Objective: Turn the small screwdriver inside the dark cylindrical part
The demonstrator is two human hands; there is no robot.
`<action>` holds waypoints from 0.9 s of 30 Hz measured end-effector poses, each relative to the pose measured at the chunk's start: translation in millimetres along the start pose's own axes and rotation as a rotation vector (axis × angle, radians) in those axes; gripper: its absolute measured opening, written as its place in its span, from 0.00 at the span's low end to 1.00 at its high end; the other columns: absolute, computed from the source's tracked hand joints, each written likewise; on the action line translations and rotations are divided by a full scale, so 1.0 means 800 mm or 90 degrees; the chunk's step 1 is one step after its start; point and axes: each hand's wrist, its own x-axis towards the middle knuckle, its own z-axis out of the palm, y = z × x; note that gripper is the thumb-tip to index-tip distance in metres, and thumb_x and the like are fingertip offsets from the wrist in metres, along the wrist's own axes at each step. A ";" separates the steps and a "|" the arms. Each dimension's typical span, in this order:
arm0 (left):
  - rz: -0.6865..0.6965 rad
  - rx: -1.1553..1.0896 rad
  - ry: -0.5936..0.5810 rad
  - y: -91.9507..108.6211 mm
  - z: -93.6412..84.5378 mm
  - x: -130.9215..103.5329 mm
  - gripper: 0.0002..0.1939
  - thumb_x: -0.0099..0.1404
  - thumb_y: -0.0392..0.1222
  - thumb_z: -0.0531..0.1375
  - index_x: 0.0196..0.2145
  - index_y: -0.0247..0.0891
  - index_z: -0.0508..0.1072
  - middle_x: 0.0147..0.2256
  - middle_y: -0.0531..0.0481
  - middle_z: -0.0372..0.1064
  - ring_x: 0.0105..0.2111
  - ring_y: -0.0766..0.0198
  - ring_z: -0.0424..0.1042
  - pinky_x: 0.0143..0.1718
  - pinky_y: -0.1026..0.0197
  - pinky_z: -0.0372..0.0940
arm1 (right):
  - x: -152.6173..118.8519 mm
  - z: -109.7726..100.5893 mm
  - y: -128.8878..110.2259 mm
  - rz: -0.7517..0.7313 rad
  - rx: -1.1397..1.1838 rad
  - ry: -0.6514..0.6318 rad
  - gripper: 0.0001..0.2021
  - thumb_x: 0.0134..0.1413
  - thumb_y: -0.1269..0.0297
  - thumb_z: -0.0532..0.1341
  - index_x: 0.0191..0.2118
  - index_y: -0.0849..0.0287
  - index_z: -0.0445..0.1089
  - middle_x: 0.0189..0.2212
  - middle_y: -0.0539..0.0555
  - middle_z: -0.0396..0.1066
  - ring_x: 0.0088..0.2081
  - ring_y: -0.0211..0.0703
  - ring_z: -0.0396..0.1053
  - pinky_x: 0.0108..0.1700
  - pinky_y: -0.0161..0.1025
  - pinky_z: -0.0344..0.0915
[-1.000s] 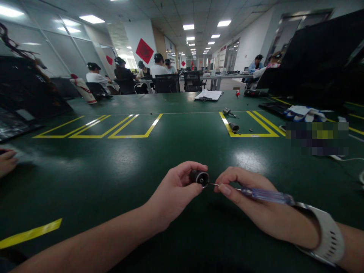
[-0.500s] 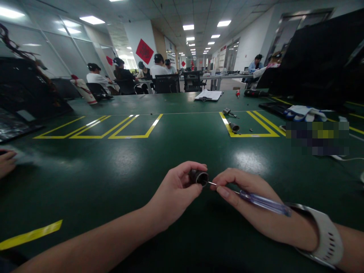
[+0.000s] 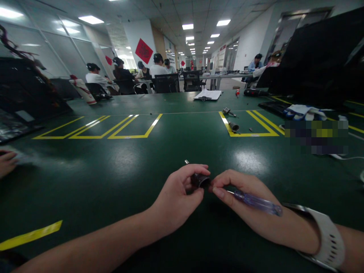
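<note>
My left hand point(image 3: 179, 193) is closed round a small dark hollow metal cylinder point(image 3: 199, 179), whose open end faces right. A shiny metal tip point(image 3: 186, 162) sticks out above the left knuckles; I cannot tell whether it belongs to the cylinder or the tool. My right hand point(image 3: 244, 201) pinches the shaft of a screwdriver point(image 3: 258, 203) with a clear purple handle. That handle lies back across the palm towards the wrist. The right fingertips are at the cylinder's mouth and hide the front of the shaft.
Inside a yellow taped area point(image 3: 256, 135) lie a metal cup-shaped part point(image 3: 234, 127) and a small shafted part point(image 3: 227, 111). Behind are a clipboard point(image 3: 208, 94) and a dark tool point(image 3: 256, 92). Gloves point(image 3: 305, 112) lie right. Another person's hand point(image 3: 7, 163) is at the left edge.
My right hand and the screwdriver have moved left, up to the cylinder's mouth. The cylinder has tilted slightly, and a shiny tip now shows above my left hand.
</note>
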 end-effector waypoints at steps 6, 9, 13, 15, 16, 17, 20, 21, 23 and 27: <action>-0.005 -0.033 0.001 0.002 -0.003 0.002 0.15 0.52 0.28 0.57 0.38 0.37 0.70 0.47 0.48 0.67 0.45 0.61 0.69 0.46 0.59 0.64 | -0.002 0.001 0.000 -0.052 -0.014 0.054 0.04 0.56 0.68 0.55 0.36 0.56 0.66 0.32 0.48 0.70 0.33 0.33 0.67 0.36 0.32 0.64; -0.016 -0.040 0.012 0.002 -0.005 0.003 0.15 0.52 0.29 0.58 0.38 0.37 0.70 0.45 0.48 0.69 0.44 0.62 0.69 0.45 0.60 0.64 | -0.004 0.001 -0.001 -0.109 -0.040 0.067 0.05 0.56 0.70 0.54 0.37 0.57 0.66 0.33 0.49 0.70 0.34 0.34 0.67 0.36 0.32 0.65; -0.044 -0.040 0.037 0.003 -0.004 0.003 0.14 0.52 0.31 0.58 0.39 0.37 0.70 0.43 0.48 0.70 0.40 0.62 0.71 0.43 0.59 0.65 | -0.004 0.003 0.000 -0.161 -0.083 0.058 0.07 0.55 0.72 0.54 0.40 0.57 0.64 0.34 0.50 0.70 0.34 0.34 0.67 0.36 0.33 0.65; -0.051 -0.036 0.046 0.003 -0.003 0.004 0.13 0.53 0.31 0.58 0.38 0.37 0.70 0.42 0.48 0.71 0.40 0.62 0.71 0.43 0.58 0.65 | -0.004 0.003 0.000 -0.175 -0.096 0.051 0.08 0.55 0.73 0.54 0.41 0.57 0.64 0.35 0.50 0.70 0.35 0.35 0.67 0.37 0.33 0.65; -0.050 -0.036 0.051 0.004 -0.002 0.004 0.13 0.52 0.31 0.58 0.38 0.37 0.70 0.41 0.48 0.71 0.40 0.62 0.71 0.43 0.58 0.65 | -0.004 0.003 0.000 -0.182 -0.100 0.047 0.09 0.55 0.73 0.54 0.41 0.57 0.63 0.35 0.50 0.69 0.35 0.35 0.67 0.37 0.33 0.64; -0.047 -0.036 0.058 0.004 -0.002 0.004 0.12 0.52 0.31 0.58 0.37 0.36 0.70 0.41 0.48 0.71 0.40 0.62 0.71 0.43 0.58 0.65 | -0.004 0.003 0.000 -0.187 -0.104 0.042 0.09 0.55 0.74 0.54 0.42 0.58 0.63 0.35 0.51 0.69 0.36 0.35 0.67 0.37 0.33 0.64; -0.038 -0.040 0.080 0.003 0.000 0.005 0.10 0.51 0.30 0.58 0.34 0.36 0.71 0.41 0.48 0.71 0.40 0.61 0.72 0.43 0.57 0.65 | -0.005 0.002 -0.002 -0.198 -0.115 0.027 0.08 0.55 0.74 0.54 0.41 0.58 0.63 0.34 0.51 0.69 0.35 0.35 0.66 0.37 0.33 0.64; -0.037 -0.041 0.087 0.003 0.000 0.005 0.09 0.51 0.30 0.58 0.33 0.35 0.71 0.41 0.48 0.72 0.40 0.61 0.72 0.43 0.57 0.65 | -0.005 0.003 -0.003 -0.202 -0.119 0.024 0.08 0.55 0.74 0.53 0.40 0.58 0.63 0.33 0.51 0.69 0.34 0.35 0.66 0.37 0.33 0.64; -0.038 -0.042 0.096 0.004 0.000 0.006 0.08 0.51 0.30 0.58 0.31 0.35 0.71 0.40 0.47 0.72 0.40 0.60 0.72 0.43 0.56 0.66 | -0.004 0.003 -0.004 -0.209 -0.123 0.021 0.08 0.55 0.74 0.53 0.40 0.58 0.63 0.33 0.51 0.69 0.34 0.35 0.66 0.36 0.34 0.64; -0.047 -0.052 0.111 0.007 0.000 0.006 0.08 0.50 0.30 0.58 0.31 0.35 0.71 0.40 0.47 0.72 0.39 0.60 0.72 0.42 0.56 0.66 | -0.004 0.003 -0.006 -0.208 -0.132 0.017 0.07 0.55 0.74 0.53 0.39 0.59 0.63 0.33 0.51 0.69 0.34 0.35 0.66 0.37 0.33 0.64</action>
